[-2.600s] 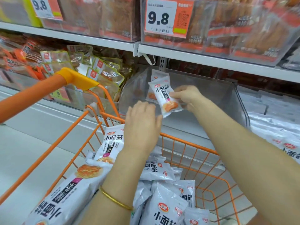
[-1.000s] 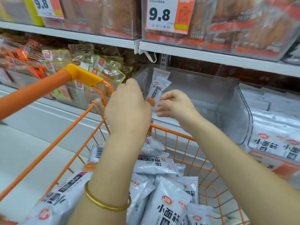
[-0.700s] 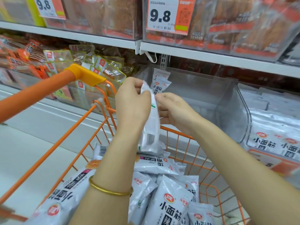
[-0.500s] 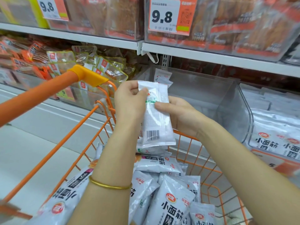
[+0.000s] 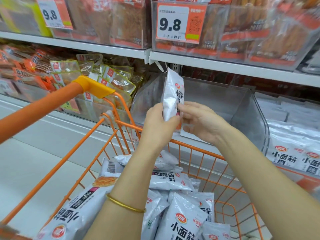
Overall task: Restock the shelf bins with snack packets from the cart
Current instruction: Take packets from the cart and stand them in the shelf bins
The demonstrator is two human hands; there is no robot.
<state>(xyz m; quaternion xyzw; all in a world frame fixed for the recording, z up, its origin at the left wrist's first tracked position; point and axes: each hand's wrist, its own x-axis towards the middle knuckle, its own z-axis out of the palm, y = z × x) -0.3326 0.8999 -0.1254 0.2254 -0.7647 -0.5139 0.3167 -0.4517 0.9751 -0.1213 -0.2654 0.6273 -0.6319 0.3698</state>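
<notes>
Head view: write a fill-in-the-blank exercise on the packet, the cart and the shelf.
1. The snack packet is held upright by ____ hands, the left hand and the right hand.
2. The cart has a frame coloured ____.
3. The price tag above the clear bin reads ____.
4. The gold bracelet sits on the ____ wrist.

Missing words: both; orange; 9.8; left.
</notes>
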